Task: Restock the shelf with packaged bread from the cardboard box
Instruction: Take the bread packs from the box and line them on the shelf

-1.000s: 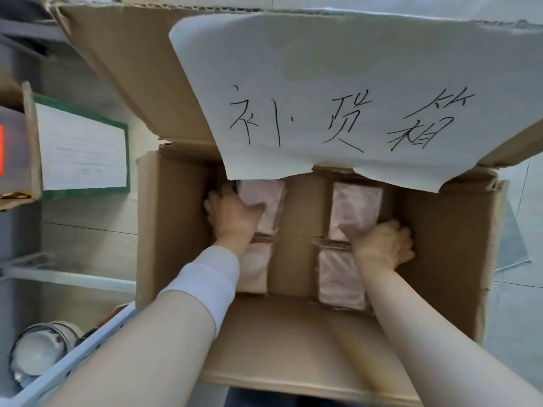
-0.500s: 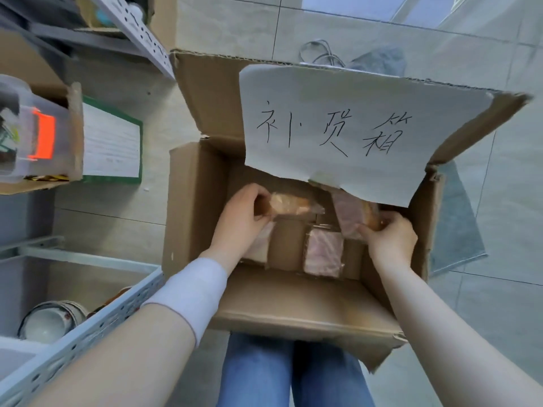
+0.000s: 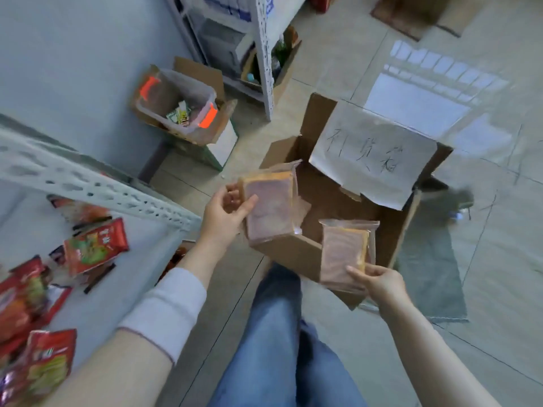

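The open cardboard box (image 3: pixel 296 254) stands on the floor, a handwritten paper sheet (image 3: pixel 370 160) on its raised flap. My left hand (image 3: pixel 226 212) grips a clear-wrapped pack of sliced bread (image 3: pixel 270 207) by its left edge, held above the box's near-left corner. My right hand (image 3: pixel 379 282) pinches a second bread pack (image 3: pixel 342 254) by its lower end, in front of the box's near wall. The grey metal shelf (image 3: pixel 97 189) lies to the left, below my left forearm. The inside of the box is mostly hidden.
Red snack packets (image 3: pixel 94 248) lie scattered on the shelf board. A clear bin with orange clips (image 3: pixel 176 107) sits in a carton at the back left. Another white rack (image 3: pixel 264 54) stands behind. A grey cloth (image 3: pixel 432 277) lies on the tiles right of the box.
Both hands have lifted out of the box, each with a bread pack. The view has pulled back and swung left, bringing the shelf into sight.
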Demonstrator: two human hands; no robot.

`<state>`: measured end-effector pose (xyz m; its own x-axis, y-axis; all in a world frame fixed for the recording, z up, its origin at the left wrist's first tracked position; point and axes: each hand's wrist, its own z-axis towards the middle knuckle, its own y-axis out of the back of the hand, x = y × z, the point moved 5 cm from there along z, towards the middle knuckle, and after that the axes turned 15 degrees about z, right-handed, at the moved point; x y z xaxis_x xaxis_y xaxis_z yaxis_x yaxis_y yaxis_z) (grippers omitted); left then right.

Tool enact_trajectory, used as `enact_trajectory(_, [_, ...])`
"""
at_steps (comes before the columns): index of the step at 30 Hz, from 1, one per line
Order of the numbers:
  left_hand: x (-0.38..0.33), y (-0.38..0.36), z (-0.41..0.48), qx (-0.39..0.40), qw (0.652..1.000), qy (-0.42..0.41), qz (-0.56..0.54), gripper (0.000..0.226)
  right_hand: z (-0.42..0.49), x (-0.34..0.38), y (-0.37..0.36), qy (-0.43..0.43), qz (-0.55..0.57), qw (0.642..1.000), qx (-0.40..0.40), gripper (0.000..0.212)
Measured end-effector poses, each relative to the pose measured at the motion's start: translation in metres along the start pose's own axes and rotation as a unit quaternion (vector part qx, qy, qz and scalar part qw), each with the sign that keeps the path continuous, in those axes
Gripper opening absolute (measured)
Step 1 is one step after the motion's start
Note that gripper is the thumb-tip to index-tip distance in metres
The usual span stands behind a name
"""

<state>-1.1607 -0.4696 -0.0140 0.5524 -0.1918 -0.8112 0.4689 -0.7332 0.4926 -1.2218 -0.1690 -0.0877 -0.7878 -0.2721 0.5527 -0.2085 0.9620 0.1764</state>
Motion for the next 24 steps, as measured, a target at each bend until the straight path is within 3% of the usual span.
enact_trajectory(5, [-0.023,0.129,-0.093,-0.121,0.989,-0.003,-0.086,0.009,-0.12,0.029,-0.051,0.081,-0.027,0.986,0.141,0.011])
enact_trajectory(13, [-0.04,0.406,-0.26,-0.326,0.935,-0.076,-0.115,0.013,-0.359,0.066,-0.198,0.228,-0.059,0.904,0.356,0.016])
enact_trajectory(17, [0.013,0.538,-0.352,-0.414,0.9,-0.078,-0.113,0.011,-0.467,0.031,-0.293,0.281,-0.081,0.85,0.439,0.015])
enact_trajectory(24, [0.165,0.707,-0.467,-0.546,0.832,0.033,-0.09,0.009,-0.611,-0.067,-0.479,0.293,-0.098,0.788,0.533,0.021])
